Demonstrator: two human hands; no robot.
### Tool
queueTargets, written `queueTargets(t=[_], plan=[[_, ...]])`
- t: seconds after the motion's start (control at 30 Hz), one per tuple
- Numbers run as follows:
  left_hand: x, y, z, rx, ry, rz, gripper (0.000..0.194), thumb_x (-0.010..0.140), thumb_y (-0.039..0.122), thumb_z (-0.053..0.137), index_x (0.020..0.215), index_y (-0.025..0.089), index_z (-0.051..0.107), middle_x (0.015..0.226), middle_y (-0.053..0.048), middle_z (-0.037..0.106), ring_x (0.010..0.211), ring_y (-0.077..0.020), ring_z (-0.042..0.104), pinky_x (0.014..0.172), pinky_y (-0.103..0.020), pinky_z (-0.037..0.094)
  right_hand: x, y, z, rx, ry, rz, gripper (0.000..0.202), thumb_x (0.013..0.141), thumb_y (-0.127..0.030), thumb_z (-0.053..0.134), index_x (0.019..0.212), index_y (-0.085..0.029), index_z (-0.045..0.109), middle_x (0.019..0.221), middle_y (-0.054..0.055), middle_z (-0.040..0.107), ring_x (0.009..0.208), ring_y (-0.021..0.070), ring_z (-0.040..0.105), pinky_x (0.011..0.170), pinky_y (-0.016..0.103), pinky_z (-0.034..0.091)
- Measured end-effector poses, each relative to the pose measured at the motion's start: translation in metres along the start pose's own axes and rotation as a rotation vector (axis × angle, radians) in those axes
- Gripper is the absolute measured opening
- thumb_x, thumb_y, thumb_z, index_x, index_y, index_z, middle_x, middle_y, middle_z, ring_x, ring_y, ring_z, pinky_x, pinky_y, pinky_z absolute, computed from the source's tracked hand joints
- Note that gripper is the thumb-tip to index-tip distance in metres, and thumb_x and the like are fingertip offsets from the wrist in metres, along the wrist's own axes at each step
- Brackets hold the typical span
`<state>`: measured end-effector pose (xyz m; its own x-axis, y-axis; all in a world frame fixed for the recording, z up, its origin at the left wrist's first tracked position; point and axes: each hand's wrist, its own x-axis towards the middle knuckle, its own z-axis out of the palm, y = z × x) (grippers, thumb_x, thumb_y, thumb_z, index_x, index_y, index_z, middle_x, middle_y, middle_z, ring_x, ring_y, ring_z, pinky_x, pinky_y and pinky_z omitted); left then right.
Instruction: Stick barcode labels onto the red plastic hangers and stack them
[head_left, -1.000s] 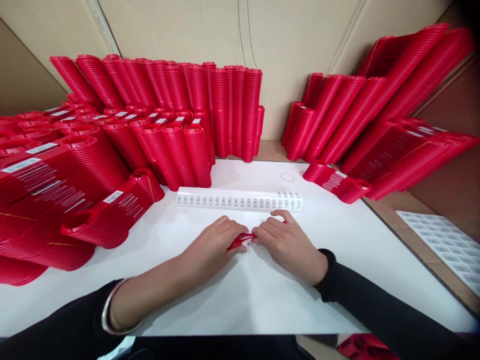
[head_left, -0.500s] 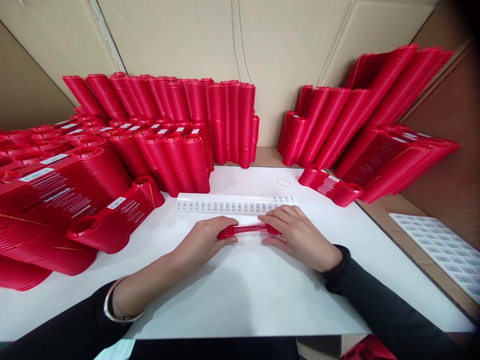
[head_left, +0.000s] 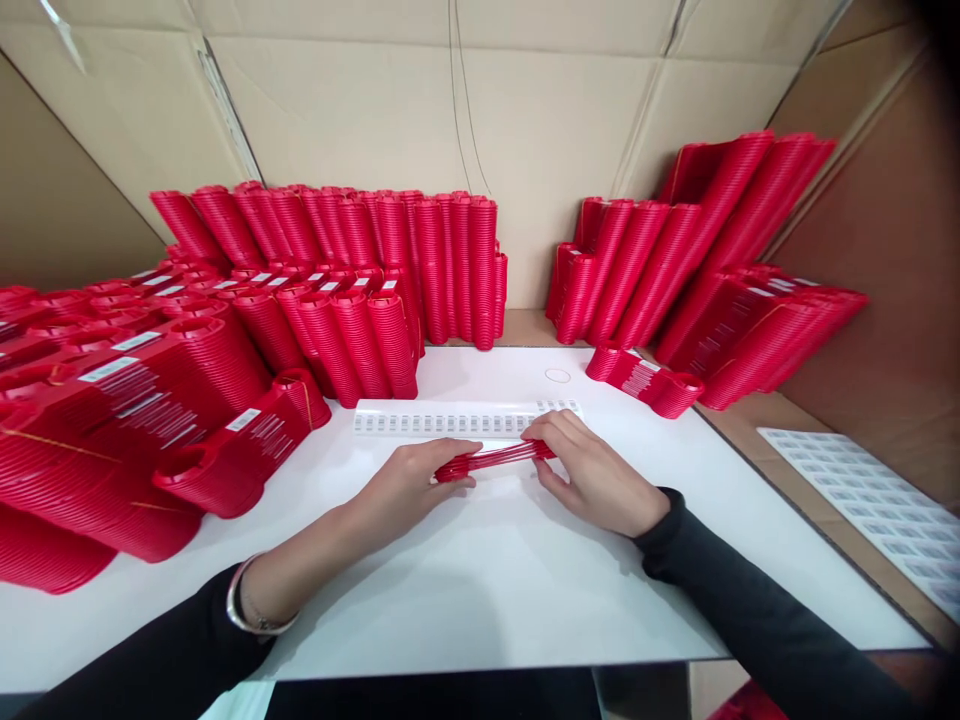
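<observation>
Between my two hands, just above the white tabletop [head_left: 442, 560], is a short stack of thin red plastic pieces [head_left: 499, 458], seen edge-on. My left hand [head_left: 412, 480] grips its left end, thumb below and fingers above. The right end sits in the grip of my right hand [head_left: 589, 475], raised slightly higher than the left. Narrow gaps show between the layers in the middle. Right behind the stack lies a curled sheet of barcode labels [head_left: 450, 420]. My fingers cover both ends of the stack.
Tall nested stacks of red plastic pieces [head_left: 390, 340] crowd the left and back. More red stacks [head_left: 637, 270] lean at the back right, by a small banded bundle [head_left: 645, 380]. A rubber band [head_left: 557, 376] lies near the back. Another label sheet [head_left: 862, 500] rests on cardboard at right.
The right end of the red stack has risen a little, so it now tilts, with its layers more separated. Both hands keep their hold. The camera view has shifted slightly.
</observation>
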<state>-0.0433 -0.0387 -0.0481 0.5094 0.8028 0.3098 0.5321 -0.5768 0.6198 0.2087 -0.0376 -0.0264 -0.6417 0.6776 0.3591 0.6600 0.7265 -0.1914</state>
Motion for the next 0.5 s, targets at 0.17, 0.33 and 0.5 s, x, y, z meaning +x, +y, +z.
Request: queueTargets(t=[0.17, 0.33, 0.5], plan=[[0.006, 0.008, -0.002, -0.122, 0.009, -0.133, 0.032, 0.077, 0.032, 0.063, 0.107, 0.022, 0.061, 0.104, -0.002, 0.067, 0.094, -0.0188, 0.061, 0.085, -0.029, 0.047, 0.002, -0.005, 0.008, -0.162, 0.029, 0.013, 0.030, 0.084, -0.014, 0.045, 0.114, -0.012, 0.050, 0.106, 0.011, 0.055, 0.100, 0.0237, 0.047, 0.091, 0.040, 0.039], [0.033, 0.028, -0.001, -0.476, -0.118, -0.395, 0.023, 0.069, 0.030, 0.069, 0.086, 0.015, 0.064, 0.078, -0.001, 0.065, 0.079, -0.0182, 0.063, 0.075, -0.030, 0.051, 0.007, -0.013, 0.019, -0.425, 0.098, 0.011, 0.029, 0.088, -0.015, 0.043, 0.115, -0.013, 0.052, 0.103, 0.011, 0.061, 0.102, 0.0253, 0.050, 0.103, 0.052, 0.020], [0.077, 0.042, -0.007, -0.851, -0.302, -0.483, 0.047, 0.067, 0.036, 0.073, 0.104, 0.015, 0.055, 0.087, -0.004, 0.064, 0.078, -0.0190, 0.068, 0.080, -0.034, 0.052, 0.014, 0.005, -0.016, -0.428, -0.075, 0.016, 0.022, 0.088, -0.011, 0.040, 0.102, -0.011, 0.058, 0.087, 0.009, 0.064, 0.081, 0.0206, 0.058, 0.082, 0.035, 0.040]])
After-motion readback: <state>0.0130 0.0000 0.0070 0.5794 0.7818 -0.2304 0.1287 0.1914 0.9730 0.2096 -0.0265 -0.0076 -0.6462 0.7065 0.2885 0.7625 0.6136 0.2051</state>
